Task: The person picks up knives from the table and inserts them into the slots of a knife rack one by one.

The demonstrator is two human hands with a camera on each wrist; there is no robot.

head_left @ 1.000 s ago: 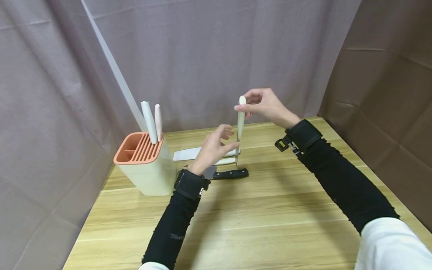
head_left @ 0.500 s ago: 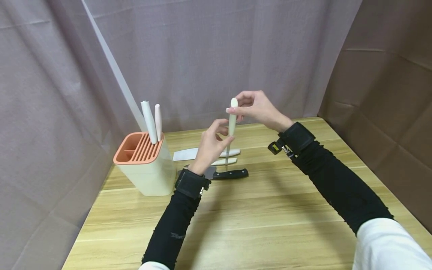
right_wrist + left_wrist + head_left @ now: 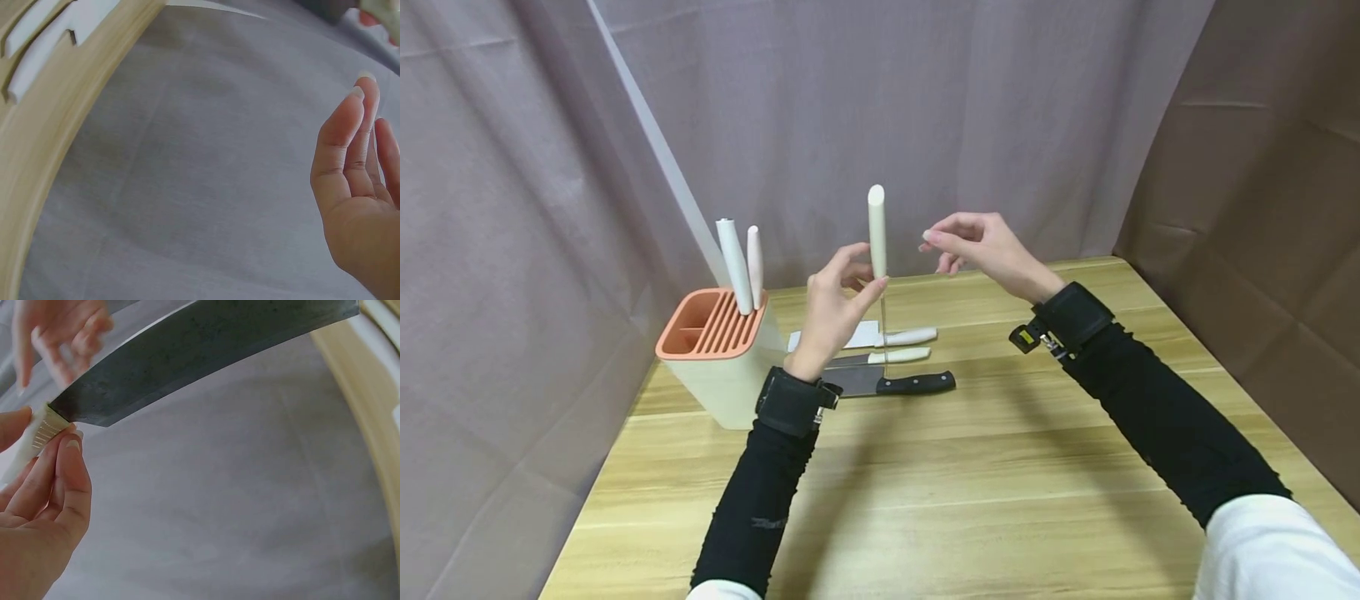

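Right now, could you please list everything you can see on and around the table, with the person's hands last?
Held knife: one, cream handle, dark blade, upright, blade down.
Knife block: one, cream with orange slotted top, table's left.
Knives in block: two, pale handles.
Knives on table: three; two cream-handled, one black-handled.
Table: one, light wood.
Curtain: grey-mauve, behind.
Left hand: pinches the held knife's handle.
Right hand: empty, beside the handle.

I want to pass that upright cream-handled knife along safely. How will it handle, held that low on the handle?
The knife looks stiff, its dark blade straight. The left hand only pinches the handle's lower end, so the long handle above may tip sideways. The smooth handle might slip; the ribbed collar probably helps grip.
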